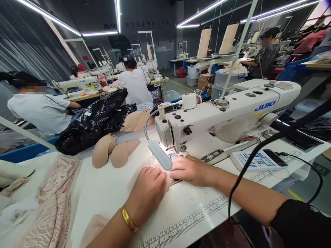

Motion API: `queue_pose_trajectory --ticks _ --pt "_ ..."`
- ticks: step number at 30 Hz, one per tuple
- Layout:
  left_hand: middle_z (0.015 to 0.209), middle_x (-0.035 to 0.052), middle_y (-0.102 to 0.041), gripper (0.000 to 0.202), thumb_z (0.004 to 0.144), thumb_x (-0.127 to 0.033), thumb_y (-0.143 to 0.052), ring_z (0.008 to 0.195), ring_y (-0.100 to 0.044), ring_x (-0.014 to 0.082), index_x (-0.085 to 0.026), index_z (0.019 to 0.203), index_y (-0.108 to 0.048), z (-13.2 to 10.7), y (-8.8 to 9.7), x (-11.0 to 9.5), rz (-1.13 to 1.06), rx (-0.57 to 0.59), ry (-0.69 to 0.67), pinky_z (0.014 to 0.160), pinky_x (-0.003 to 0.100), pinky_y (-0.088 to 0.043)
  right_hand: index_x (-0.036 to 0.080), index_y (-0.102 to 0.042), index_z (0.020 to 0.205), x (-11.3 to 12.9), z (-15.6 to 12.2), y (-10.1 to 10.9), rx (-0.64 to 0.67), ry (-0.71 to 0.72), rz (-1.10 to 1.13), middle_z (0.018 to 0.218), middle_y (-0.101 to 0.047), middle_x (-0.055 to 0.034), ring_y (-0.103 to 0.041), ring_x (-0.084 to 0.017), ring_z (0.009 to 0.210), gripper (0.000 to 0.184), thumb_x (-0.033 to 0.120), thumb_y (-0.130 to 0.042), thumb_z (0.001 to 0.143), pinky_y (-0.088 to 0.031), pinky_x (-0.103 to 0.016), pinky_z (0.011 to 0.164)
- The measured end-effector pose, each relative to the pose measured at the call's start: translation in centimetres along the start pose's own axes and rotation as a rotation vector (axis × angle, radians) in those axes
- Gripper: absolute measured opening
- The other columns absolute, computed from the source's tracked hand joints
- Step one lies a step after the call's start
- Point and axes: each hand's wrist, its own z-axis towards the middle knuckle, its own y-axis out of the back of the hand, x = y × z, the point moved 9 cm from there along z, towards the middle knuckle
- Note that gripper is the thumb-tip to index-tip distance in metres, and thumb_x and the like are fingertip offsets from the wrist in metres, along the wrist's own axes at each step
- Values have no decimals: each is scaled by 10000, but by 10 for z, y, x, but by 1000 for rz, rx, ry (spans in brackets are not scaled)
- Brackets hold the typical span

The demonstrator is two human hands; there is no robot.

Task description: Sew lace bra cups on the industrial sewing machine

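Observation:
A pale pink, sheer lace fabric [153,162] lies under the needle end of a white sewing machine [222,113]. My left hand [148,186], with a ring and a gold bracelet, is closed on the fabric's near side, its fingers curled. On the other side, close to the presser foot, my right hand [193,170] has its fingers pressed together on the same fabric. A grey lamp head [160,155] on a bendable metal neck hangs over the work and covers part of it. The needle and the stitching spot are mostly hidden.
Beige moulded cups [102,151] lie left of the machine, before a black plastic bag [95,120]. Folded lace pieces [55,193] cover the left side. A white device [258,160] stands right, behind a black cable [245,168]. Printed rulers [191,220] line the table's front. Several people sew beyond.

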Motion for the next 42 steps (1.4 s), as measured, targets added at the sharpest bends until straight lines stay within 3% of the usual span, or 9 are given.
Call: queue_pose_trajectory --ticks 5,8,12,25,29,33,38,42 --pt "781 38 -636 301 1038 -114 -457 722 -516 211 -209 774 -567 -2 2 -3 20 -98 -8 769 377 -434 239 -748 1024 -6 -5 0 25 -34 -42 1048 -738 -30 -555 -202 872 248 69 -572 984 -391 -317 738" --pt "846 38 -674 296 1042 -98 -460 739 -533 196 -197 784 -564 -2 -2 -6 9 -92 -19 824 389 -438 231 -745 1017 -6 -6 0 40 -39 -35 1030 -725 -38 -538 -203 854 230 77 -578 984 -383 -317 725" --pt "817 23 -668 238 1054 -109 -461 715 -526 200 -193 914 -634 0 -8 -5 -2 -58 15 790 389 -422 219 -733 997 -9 -6 -1 48 -69 -5 986 -704 -46 -535 -205 854 220 83 -561 1000 -387 -314 709" --pt "956 54 -775 230 1065 -141 -471 716 -544 208 -186 1124 -688 0 -3 -7 -15 -202 4 821 410 -422 184 -744 1033 -14 -5 -7 126 -150 -45 955 -668 -58 -545 -212 871 256 48 -542 952 -378 -301 692" --pt "964 65 -780 215 1070 -161 -484 688 -562 202 -167 1125 -691 0 -5 -7 -8 -184 -16 822 421 -394 178 -739 1017 -14 -4 -9 148 -160 -43 943 -655 -59 -537 -215 868 238 53 -549 947 -386 -305 703" --pt "984 78 -783 227 1075 -173 -473 802 -638 239 -169 1090 -699 5 -8 1 -1 -164 -58 864 439 -380 167 -731 1016 -17 -4 -9 126 -188 -19 986 -669 -76 -541 -220 892 223 54 -553 941 -394 -310 726" --pt "1110 75 -792 214 1063 -229 -511 917 -675 270 -209 1043 -723 18 -12 16 -28 -121 -186 969 481 -364 176 -724 1009 -26 -5 -9 113 -275 -17 933 -666 -63 -522 -222 859 235 46 -544 930 -398 -325 762" --pt "1164 56 -784 171 1027 -200 -586 1001 -689 269 -234 1083 -744 26 -20 33 -92 -51 -202 999 464 -373 194 -733 1072 -30 -3 -8 121 -337 -24 902 -650 -52 -503 -230 851 283 48 -538 927 -391 -329 752"
